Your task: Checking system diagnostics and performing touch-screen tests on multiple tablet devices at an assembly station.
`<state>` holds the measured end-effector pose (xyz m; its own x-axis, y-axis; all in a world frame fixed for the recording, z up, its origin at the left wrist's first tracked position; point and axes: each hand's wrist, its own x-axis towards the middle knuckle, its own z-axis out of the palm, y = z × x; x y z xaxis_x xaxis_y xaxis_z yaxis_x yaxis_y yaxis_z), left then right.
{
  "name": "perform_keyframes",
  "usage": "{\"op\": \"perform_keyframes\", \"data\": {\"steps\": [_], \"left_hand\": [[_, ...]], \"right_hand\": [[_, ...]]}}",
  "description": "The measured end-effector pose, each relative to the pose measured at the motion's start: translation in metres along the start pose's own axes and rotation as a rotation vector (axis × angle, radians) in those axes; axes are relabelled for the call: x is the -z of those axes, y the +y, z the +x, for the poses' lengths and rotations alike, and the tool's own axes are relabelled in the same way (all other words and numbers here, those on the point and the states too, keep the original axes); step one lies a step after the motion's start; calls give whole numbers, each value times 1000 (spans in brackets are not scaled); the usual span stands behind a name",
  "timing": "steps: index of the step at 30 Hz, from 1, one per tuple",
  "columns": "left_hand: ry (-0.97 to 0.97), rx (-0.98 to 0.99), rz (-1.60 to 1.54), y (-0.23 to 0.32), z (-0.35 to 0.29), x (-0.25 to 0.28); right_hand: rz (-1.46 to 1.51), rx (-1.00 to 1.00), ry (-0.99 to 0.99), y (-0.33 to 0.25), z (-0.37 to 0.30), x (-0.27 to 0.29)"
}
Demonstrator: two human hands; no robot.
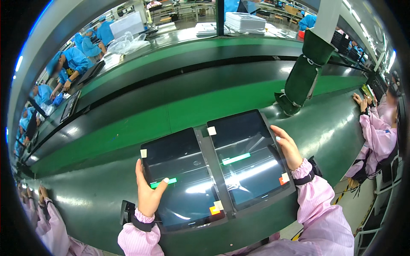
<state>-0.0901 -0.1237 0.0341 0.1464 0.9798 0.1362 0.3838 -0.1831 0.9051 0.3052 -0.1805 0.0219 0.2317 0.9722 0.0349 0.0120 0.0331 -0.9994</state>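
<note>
Two dark tablets lie side by side on the green bench. The left tablet (pixel 179 162) and the right tablet (pixel 252 153) each show a green bar on a lit screen, with pale stickers at the corners. A dark grey border shows around and between them. My left hand (pixel 149 192) grips the left tablet's left edge, its thumb over the screen near the green bar. My right hand (pixel 288 148) is at the right tablet's right edge, fingers along its upper side; its thumb is hidden.
A green-wrapped post (pixel 301 79) rises from the bench behind the tablets. Beyond runs a dark conveyor belt (pixel 171 72). People in pink sleeves (pixel 378 128) sit at both sides; people in blue (pixel 74 59) work across the line. White stacked sheets (pixel 244 22) stand at the back.
</note>
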Motion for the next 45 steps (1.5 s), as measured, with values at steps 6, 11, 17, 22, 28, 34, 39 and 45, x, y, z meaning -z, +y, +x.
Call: {"op": "perform_keyframes", "data": {"steps": [6,11,17,22,28,34,39,45], "left_hand": [[-41,34,9,9,1,0],[82,75,44,-6,2,-3],[60,182,-246,-5,5,9],[48,97,-141,1,6,9],[36,43,261,11,7,-3],[-39,26,407,28,8,-13],[-25,50,135,16,10,-3],[-20,37,143,13,8,-2]], "right_hand": [[-4,-4,-55,0,-4,-1],[-128,34,-49,-6,-3,-5],[-244,77,-96,-5,0,-2],[-289,101,-108,-2,1,0],[-305,86,-68,-1,5,-5],[-346,88,11,8,9,-4],[-329,91,16,3,8,-5],[-430,149,10,3,6,-6]]}}
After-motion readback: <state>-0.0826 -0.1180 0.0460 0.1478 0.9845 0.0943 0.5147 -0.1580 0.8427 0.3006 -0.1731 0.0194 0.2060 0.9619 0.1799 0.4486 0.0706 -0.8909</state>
